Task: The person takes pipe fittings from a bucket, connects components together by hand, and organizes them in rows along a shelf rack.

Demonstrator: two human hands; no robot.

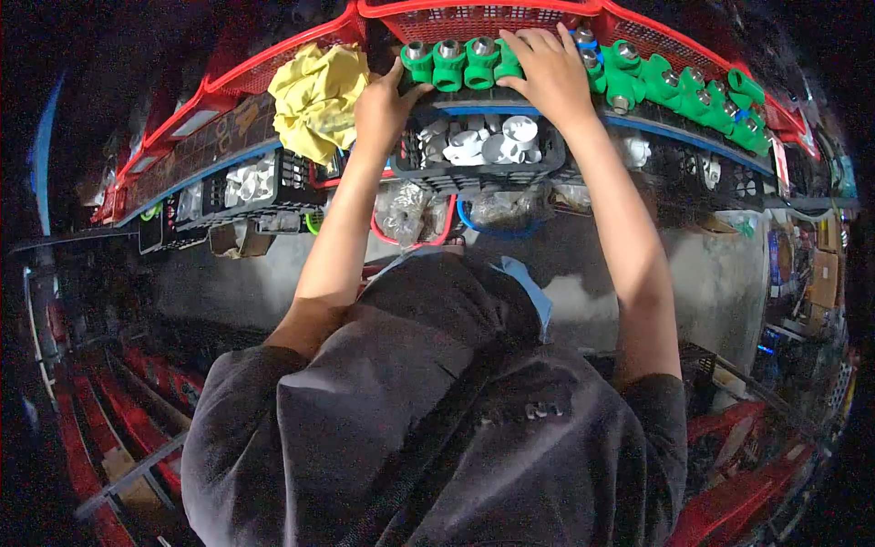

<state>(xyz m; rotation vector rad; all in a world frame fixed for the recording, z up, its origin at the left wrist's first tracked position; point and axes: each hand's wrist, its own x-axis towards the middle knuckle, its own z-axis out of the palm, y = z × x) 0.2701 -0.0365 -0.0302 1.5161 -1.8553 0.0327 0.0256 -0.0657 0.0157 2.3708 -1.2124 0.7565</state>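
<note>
Green pipe fittings with metal threaded inserts stand side by side in a short row on the shelf. My left hand is at the row's left end, thumb and finger bracketing the leftmost fitting. At the other end, my right hand has its thumb in front and its fingers over the back, partly covering the last fitting of the row. More green fittings, a few with blue parts, stand to the right of my right hand. A crumpled yellow cloth lies just left of my left hand.
Red plastic crates line the back of the shelf. Below its blue edge hangs a black basket holding white fittings. Bagged parts sit in bins beneath. More red crates are at lower left, and cartons at right.
</note>
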